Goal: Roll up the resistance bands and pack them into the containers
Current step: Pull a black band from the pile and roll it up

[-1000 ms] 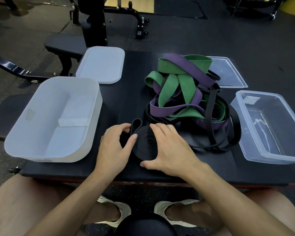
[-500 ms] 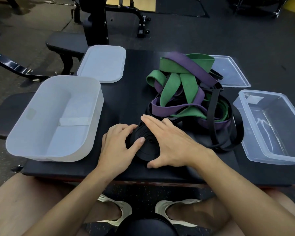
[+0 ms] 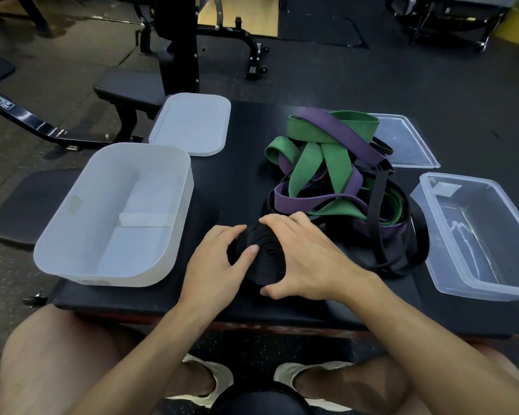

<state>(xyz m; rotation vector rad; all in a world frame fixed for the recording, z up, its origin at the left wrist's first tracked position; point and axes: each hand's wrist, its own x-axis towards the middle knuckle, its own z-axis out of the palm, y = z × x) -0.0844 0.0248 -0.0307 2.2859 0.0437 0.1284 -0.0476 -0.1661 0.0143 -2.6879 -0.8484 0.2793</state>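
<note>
Here, a coiled black band sits low in the middle of the frame on the dark bench, clasped from both sides: the left hand curls its fingers round the coil's left edge with the thumb pressed on its face, while the right hand arches over the top, thumb hooked at the near edge. Just above and to the right lies a tangled pile of green, purple and black bands. An open white container stands at the left with its white lid above it, and a clear container at the right edge, its clear lid above it.
</note>
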